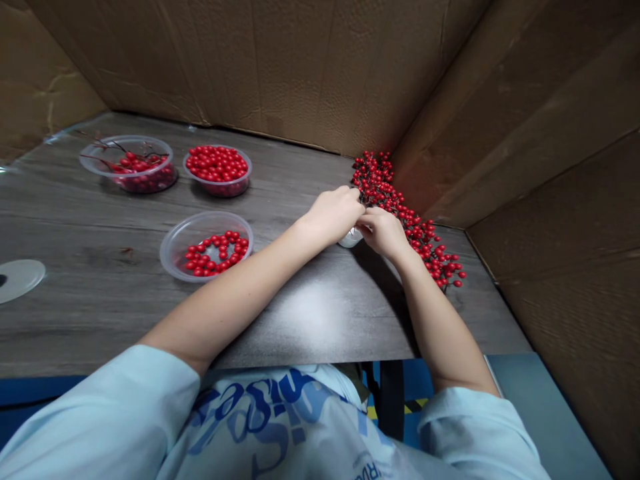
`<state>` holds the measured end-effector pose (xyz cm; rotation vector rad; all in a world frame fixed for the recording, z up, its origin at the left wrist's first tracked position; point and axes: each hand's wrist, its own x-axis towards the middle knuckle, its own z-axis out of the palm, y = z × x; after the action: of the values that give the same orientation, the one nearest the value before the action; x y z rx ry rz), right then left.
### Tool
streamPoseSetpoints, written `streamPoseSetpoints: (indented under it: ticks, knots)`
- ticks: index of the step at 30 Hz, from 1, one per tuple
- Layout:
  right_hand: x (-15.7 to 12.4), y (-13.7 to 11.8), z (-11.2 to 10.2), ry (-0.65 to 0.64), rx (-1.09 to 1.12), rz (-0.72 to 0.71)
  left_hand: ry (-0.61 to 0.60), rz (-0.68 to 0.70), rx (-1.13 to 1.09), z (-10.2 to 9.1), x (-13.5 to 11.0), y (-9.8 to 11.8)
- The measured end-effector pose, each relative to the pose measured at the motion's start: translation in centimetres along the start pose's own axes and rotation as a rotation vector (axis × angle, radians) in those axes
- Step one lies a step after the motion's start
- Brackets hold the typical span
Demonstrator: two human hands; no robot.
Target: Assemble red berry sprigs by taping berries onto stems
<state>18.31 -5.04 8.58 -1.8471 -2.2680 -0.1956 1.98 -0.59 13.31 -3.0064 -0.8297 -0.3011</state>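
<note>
A pile of red berry sprigs [400, 213] lies along the cardboard wall at the right of the grey wooden table [300, 313]. My left hand [334, 213] and my right hand [384, 232] meet at the near edge of that pile, both with fingers curled and pinched at the berries. Beneath and between the hands a small clear round object [350, 239] shows, mostly hidden. What exactly each hand grips I cannot make out.
Three clear plastic bowls stand to the left: one with a thin layer of loose berries [206, 245], one full of berries [217, 170], one with stripped twigs and berries [129, 163]. A clear lid [19, 279] lies at the left edge. Cardboard walls [320, 67] enclose the back and right.
</note>
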Motion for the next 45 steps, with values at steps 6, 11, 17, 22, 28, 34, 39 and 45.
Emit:
streamPoseSetpoints:
  ticks: [6, 11, 17, 22, 28, 34, 39, 45]
  knots:
    - [0.1, -0.2, 0.1, -0.034, -0.136, -0.024, -0.020, 0.023, 0.008, 0.2, -0.1, 0.1]
    - [0.1, -0.4, -0.4, -0.063, -0.180, -0.036, -0.026, 0.034, -0.011, 0.4, 0.1, 0.2]
    - [0.0, -0.8, -1.1, -0.118, -0.198, -0.038, -0.019, 0.050, -0.021, 0.8, 0.2, 0.2]
    - [-0.1, -0.8, -1.2, -0.118, -0.186, -0.022, -0.019, 0.041, -0.017, 0.6, 0.1, 0.1]
    - [-0.2, -0.7, -1.3, -0.053, -0.164, 0.015, 0.025, 0.013, -0.004, 0.4, 0.1, 0.0]
    - [-0.4, -0.3, -1.5, -0.021, -0.102, 0.008, 0.039, 0.006, -0.006, 0.2, 0.2, 0.0]
    - [-0.4, 0.3, -1.4, 0.009, 0.164, 0.004, 0.051, -0.023, -0.011, -0.1, -0.1, -0.2]
    - [-0.5, 0.9, -1.9, 0.084, 0.536, 0.164, 0.069, -0.018, -0.028, 0.0, -0.6, -0.5]
